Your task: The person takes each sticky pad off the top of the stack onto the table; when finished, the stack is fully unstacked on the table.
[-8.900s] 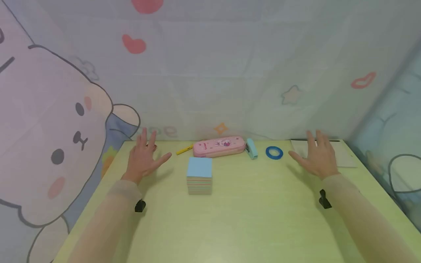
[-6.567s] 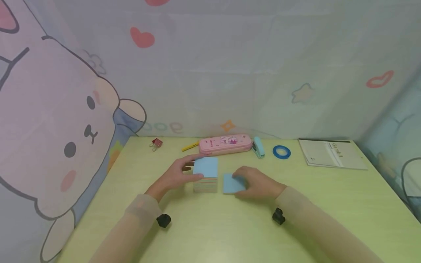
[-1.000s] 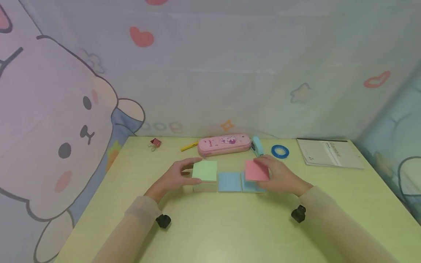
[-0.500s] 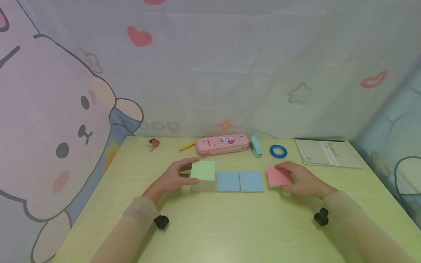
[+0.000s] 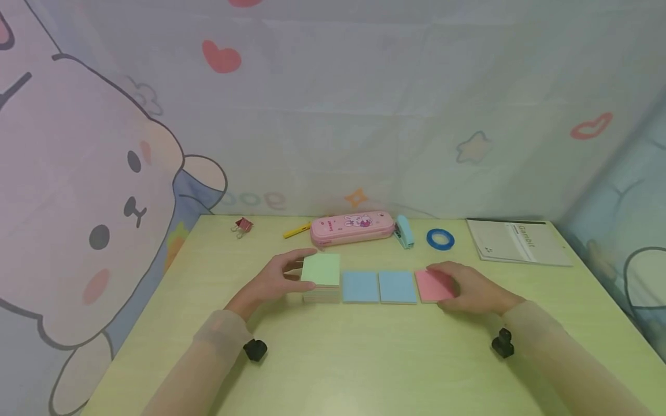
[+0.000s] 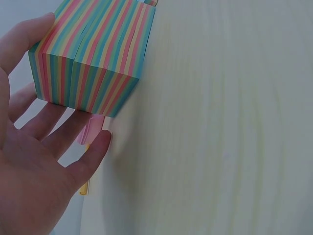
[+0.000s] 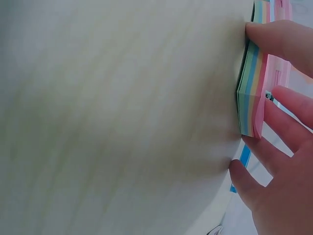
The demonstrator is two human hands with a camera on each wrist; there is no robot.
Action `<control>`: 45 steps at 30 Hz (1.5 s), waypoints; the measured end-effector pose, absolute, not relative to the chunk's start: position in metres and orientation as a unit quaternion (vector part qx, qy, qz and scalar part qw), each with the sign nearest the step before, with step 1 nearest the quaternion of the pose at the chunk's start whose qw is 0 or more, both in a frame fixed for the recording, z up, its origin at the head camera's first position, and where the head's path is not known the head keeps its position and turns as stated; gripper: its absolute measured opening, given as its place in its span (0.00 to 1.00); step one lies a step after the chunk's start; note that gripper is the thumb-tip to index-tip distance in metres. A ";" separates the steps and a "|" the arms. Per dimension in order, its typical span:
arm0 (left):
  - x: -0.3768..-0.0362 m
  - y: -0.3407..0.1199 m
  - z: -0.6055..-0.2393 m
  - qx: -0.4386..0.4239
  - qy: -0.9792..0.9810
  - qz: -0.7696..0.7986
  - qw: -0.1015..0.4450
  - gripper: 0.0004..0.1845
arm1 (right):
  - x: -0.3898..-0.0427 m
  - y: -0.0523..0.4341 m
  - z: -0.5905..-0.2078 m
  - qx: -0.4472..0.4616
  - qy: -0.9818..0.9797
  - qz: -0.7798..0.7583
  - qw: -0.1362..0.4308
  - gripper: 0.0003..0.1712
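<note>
The right hand (image 5: 470, 289) clamps its fingers on the thin pink-topped paper pad (image 5: 432, 286); best slid flush beside the blue pads (image 5: 378, 286), while left-hand (image 5: 273, 280) fingers clasp the striped block (image 5: 321, 277) steady.

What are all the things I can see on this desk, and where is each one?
Table: one, pale yellow-green, under everything.
Note block: one, striped sides, green top sheet, left end of the row.
Blue note piles: two, side by side, right of the block.
Pink-topped note pile: one, right end of the row.
Binder clip: one, red, back left.
Yellow pen: one, left of the pencil case.
Pencil case: one, pink, back centre.
Stapler: one, light blue, right of the case.
Tape roll: one, blue, right of the stapler.
Booklet: one, white, back right.
Left hand: holds the note block.
Right hand: holds the pink-topped note pile.
</note>
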State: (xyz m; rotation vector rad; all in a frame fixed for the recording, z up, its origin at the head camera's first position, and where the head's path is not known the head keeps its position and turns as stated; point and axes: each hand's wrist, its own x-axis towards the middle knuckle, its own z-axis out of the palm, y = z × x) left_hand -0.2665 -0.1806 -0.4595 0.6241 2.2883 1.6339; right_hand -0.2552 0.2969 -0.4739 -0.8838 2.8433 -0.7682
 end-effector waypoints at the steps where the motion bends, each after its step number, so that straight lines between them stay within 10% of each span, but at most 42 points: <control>1: -0.267 -0.181 -0.460 0.215 0.788 0.562 0.130 0.41 | -0.255 0.297 -0.473 -0.289 0.924 -0.248 0.036 0.45; 19: -0.269 -0.182 -0.464 0.220 0.786 0.563 0.130 0.41 | -0.261 0.282 -0.461 -0.298 0.922 -0.246 0.021 0.45; 45: -0.268 -0.184 -0.463 0.229 0.786 0.560 0.128 0.39 | -0.267 0.084 -0.430 -0.421 0.843 -0.333 0.003 0.52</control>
